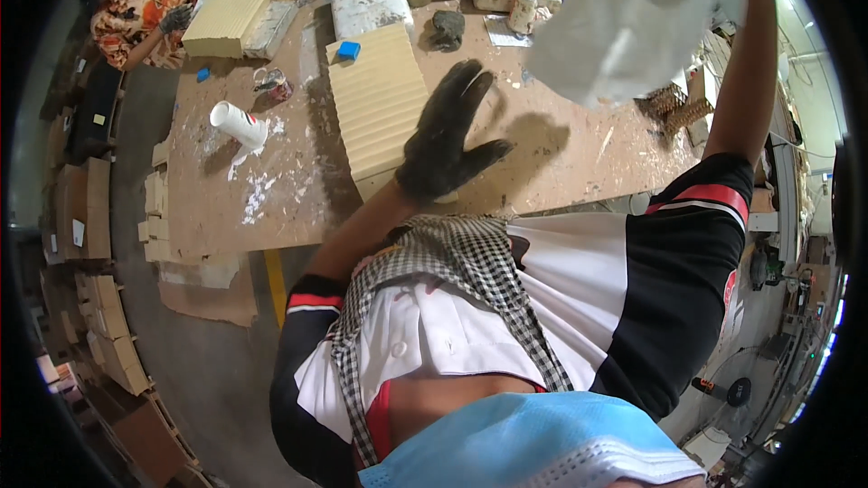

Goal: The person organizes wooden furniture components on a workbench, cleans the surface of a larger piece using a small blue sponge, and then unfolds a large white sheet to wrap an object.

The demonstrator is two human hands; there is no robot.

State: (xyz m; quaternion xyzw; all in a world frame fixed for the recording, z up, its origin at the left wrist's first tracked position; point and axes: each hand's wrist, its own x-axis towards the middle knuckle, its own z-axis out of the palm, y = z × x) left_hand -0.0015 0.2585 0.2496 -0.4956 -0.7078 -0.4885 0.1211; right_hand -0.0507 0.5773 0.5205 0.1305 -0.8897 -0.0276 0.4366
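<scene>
My left hand (448, 140), in a dark glove, is open, with its fingers stretched out and its thumb apart. It hovers beside the right edge of a cream ribbed block (378, 99) lying on the table and casts a shadow on the wood. A small blue block (348, 51) rests on the far part of that ribbed piece. My right arm (746, 81) reaches up to the top edge, and its hand lies beyond the picture. Close to that wrist, a thin whitish sheet (633, 32) hangs in the air, blurred; what holds it is hidden.
On the wooden table (307, 208) a white paper cup (239, 125) stands among white splatters. Further back are a dark lump (447, 31), a paint-stained white slab (372, 2) and several pots. At far left, a person (145, 4) wearing gloves stands by another ribbed block (226, 23).
</scene>
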